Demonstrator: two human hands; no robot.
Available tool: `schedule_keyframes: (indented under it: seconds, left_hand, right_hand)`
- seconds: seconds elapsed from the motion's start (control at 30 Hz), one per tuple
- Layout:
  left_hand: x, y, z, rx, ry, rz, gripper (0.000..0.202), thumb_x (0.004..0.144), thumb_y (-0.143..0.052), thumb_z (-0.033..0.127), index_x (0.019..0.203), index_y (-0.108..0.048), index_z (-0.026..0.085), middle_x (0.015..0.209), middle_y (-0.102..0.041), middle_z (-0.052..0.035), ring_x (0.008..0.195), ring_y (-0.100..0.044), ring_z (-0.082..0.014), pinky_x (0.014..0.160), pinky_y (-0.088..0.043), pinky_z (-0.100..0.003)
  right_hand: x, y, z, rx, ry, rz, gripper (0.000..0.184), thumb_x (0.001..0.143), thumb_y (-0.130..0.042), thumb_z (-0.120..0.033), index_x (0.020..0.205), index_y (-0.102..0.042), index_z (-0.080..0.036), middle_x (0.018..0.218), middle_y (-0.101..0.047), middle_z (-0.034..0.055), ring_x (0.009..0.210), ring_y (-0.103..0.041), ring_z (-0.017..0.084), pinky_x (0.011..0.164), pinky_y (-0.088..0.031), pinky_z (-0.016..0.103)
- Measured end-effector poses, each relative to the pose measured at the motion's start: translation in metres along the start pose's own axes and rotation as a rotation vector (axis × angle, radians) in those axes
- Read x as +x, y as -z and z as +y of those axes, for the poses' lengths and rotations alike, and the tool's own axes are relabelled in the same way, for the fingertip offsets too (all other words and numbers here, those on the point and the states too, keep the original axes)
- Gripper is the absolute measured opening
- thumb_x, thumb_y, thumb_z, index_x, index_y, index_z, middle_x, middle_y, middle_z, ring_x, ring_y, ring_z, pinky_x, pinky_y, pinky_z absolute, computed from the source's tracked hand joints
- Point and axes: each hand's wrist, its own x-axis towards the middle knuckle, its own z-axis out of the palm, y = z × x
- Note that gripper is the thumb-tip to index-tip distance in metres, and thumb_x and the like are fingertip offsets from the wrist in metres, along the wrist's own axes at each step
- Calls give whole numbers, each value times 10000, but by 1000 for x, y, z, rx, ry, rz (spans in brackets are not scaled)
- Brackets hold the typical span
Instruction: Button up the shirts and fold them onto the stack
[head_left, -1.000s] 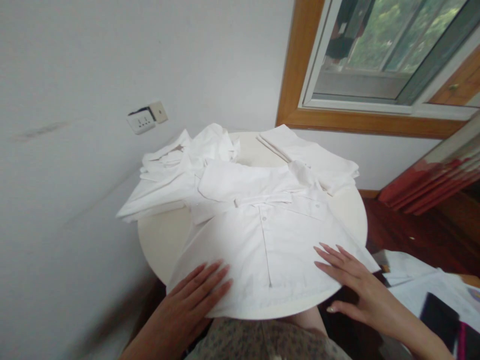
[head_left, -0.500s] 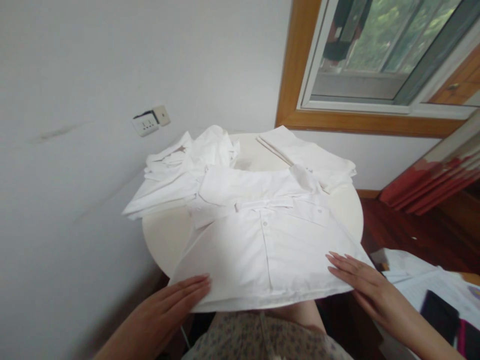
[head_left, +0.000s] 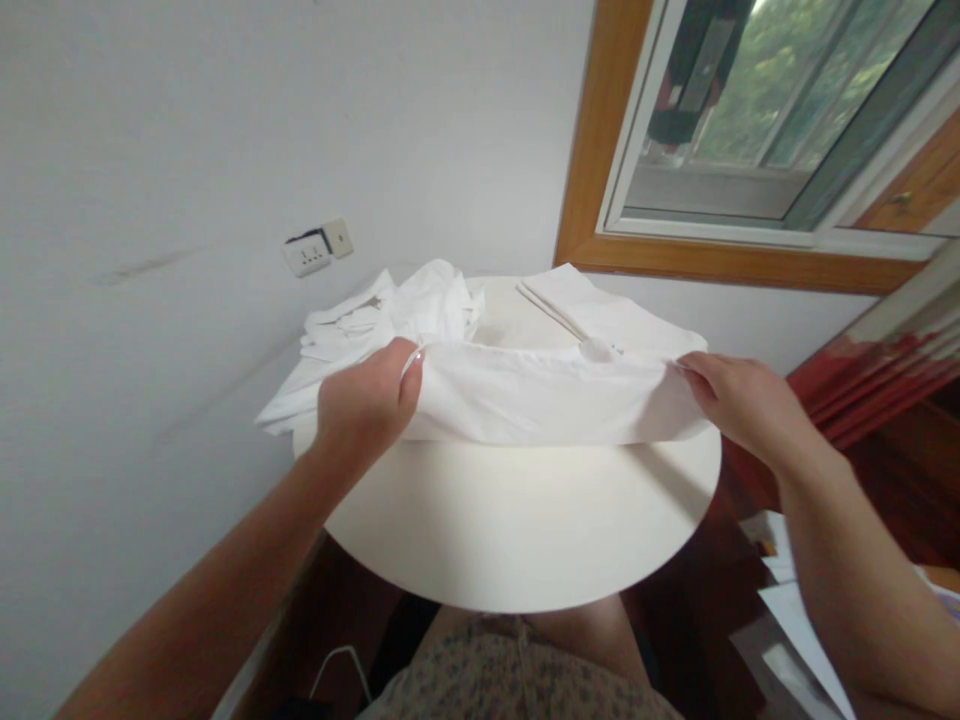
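Observation:
A white shirt (head_left: 525, 395) is stretched between my two hands across the middle of the round table (head_left: 517, 530), its lower part folded up and away from me. My left hand (head_left: 379, 390) is closed on the left end of the fold, thumb on top. At the right end, my right hand (head_left: 724, 390) pinches the cloth, its fingertips partly hidden. The shirt's button front and pockets are out of sight under the fold. Close behind my left hand lies a pile of white clothes (head_left: 427, 300). Another folded white garment (head_left: 607, 310) rests at the table's back right.
A wall with a socket (head_left: 309, 254) borders the table's left and back. Beyond the back right is a wood-framed window (head_left: 720, 255). A red and white curtain (head_left: 847, 395) hangs at right. Papers (head_left: 806, 640) lie low at the right, and a white cable (head_left: 341, 655) runs below.
Both hands went from lying flat on the shirt's near edge to gripping it. That edge has been lifted and carried away from me, uncovering the front of the table.

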Motion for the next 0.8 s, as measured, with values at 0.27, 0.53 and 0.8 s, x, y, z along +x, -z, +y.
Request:
schedule_keyframes:
  seconds: [0.27,0.53,0.8]
  left_hand:
    - [106,-73,1,90,-56,-141,393,970,-273,310,1193,-511,91,1054,-643,-202,974,-640,-320,780,-449,-391]
    - [90,-105,3,25,-219,57,424,937,-258,127,1244,-550,154,1361,-513,-192,1312,-428,-333,1059,-282,-573]
    - [53,-132,58,-215,-503,-119,437,968,-362,401,1338,-559,278,1484,-455,-65,1405,-334,-302,1161,-174,-574]
  right_hand:
    - [144,-79,-46,-35,-128,-32,369,962,-336,-227,1057,-673,-112,1053,-686,189,1057,-546,316,903,-322,494]
    - [153,-143,-67,24,-81,108,328,948,-373,-230,1030,-670,-118,1067,-649,169,1077,-477,296,1036,-201,527]
    - [147,-118,-81,106,-30,260,299,923,-428,-217,1118,-634,-123,1283,-560,194,1326,-333,337,1122,-111,567]
